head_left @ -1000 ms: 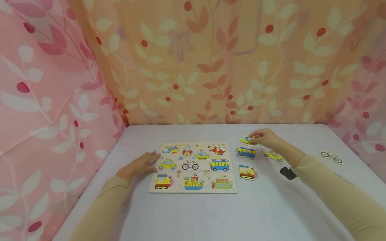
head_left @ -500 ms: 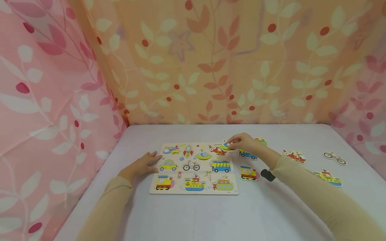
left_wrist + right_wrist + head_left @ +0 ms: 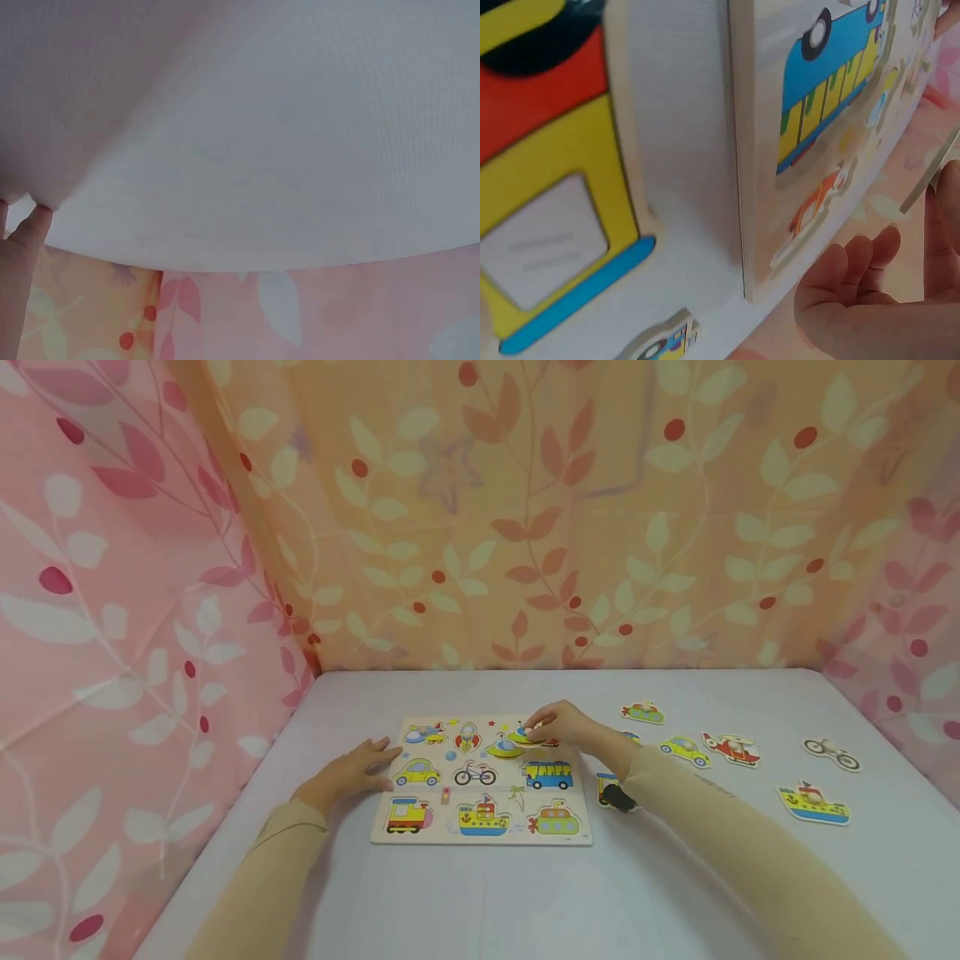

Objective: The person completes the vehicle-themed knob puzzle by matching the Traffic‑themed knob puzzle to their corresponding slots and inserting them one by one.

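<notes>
A flying saucer puzzle piece [image 3: 519, 734] is pinched in the fingers of my right hand [image 3: 567, 727], over the upper right part of the wooden puzzle board [image 3: 444, 823]. It hangs just right of the printed saucer picture [image 3: 504, 748] and partly hides the red helicopter picture. In the right wrist view the piece [image 3: 928, 174] shows edge-on, apart from the board. My left hand [image 3: 351, 773] rests at the board's left edge with fingers spread. The left wrist view catches only some of its fingers [image 3: 31, 229]. A plane [image 3: 425, 734] and a rocket [image 3: 467, 737] lie in the board's top row.
Right of the board lie loose pieces: a submarine [image 3: 642, 712], a yellow car [image 3: 684, 751], a helicopter [image 3: 733, 749], a bicycle [image 3: 831, 753] and a ship [image 3: 813, 802]. My right forearm partly covers the bus and train pieces. Patterned curtains [image 3: 480, 527] enclose the table.
My right hand has carried the saucer piece leftward from the table's far right side to above the board. The submarine and car pieces now show uncovered. My left hand has stayed put.
</notes>
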### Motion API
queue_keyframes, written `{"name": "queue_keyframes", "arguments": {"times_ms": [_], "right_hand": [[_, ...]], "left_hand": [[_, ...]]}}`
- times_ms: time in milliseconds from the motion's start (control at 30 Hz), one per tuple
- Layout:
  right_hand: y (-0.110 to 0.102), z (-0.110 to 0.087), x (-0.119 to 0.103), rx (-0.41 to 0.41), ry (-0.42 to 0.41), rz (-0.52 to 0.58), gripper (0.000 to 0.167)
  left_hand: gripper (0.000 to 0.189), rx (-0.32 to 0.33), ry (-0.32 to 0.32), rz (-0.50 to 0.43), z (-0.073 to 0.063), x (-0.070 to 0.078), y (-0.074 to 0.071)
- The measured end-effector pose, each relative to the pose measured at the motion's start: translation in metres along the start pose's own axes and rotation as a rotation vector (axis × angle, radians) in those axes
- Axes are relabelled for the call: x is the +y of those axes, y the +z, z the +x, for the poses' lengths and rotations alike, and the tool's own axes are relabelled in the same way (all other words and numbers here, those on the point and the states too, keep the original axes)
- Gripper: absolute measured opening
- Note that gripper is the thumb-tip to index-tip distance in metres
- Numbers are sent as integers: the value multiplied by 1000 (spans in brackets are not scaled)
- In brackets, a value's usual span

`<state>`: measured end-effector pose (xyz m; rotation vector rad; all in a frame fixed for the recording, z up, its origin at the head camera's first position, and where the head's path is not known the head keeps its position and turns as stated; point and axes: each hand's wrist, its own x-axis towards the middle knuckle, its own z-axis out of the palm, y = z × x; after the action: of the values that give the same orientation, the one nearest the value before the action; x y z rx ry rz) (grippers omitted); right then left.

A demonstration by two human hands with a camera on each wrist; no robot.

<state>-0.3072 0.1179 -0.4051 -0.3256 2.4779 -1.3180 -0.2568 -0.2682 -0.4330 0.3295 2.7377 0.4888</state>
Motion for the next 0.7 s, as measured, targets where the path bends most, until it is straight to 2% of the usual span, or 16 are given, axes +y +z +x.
{"name": "queue_keyframes", "arguments": {"times_ms": [133,367,700], "right_hand": [[9,4,-3,-11,29,-4,19],[24,7,-10,-40,116,74,14],[37,13,-14,-21,144,-1,9]], "left_hand": [[76,1,-1,12,0,0,-1],[76,-2,11,7,1,-2,0],[78,-18,-22,-25,2,2,0]]}}
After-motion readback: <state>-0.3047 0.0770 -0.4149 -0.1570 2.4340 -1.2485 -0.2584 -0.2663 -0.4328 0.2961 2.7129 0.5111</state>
